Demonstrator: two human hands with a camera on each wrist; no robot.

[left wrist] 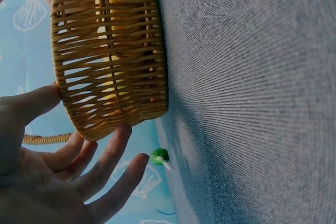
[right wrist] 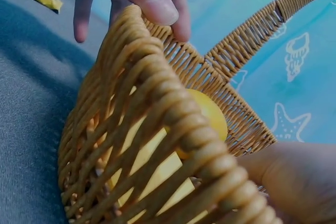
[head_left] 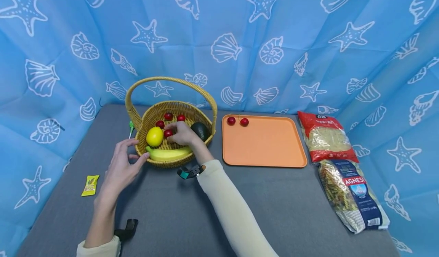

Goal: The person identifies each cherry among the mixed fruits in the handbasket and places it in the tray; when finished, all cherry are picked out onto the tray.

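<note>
Woven wicker basket (head_left: pixel 161 161) sits at ten o'clock of the orange tray (head_left: pixel 264 150), steadied by the left hand (head_left: pixel 121 169) — thumb against the rim, fingers spread and relaxed. Inside, the right hand (head_left: pixel 183 133) pinches a red cherry (head_left: pixel 168 133) just beside the lemon (head_left: pixel 154 136). A loose pinch could drop the cherry among the fruit, or a snagged sleeve could tip the basket. The cherry is round, so no clear heading; the banana (head_left: pixel 169 154) beneath runs nine to three.

Orange tray (head_left: pixel 264 146) bearing two cherries (head_left: pixel 237 121), two pasta bags (head_left: pixel 343 169) right of it, yellow sachet (head_left: pixel 90 185) far left, green lollipop (head_left: pixel 131 126).
</note>
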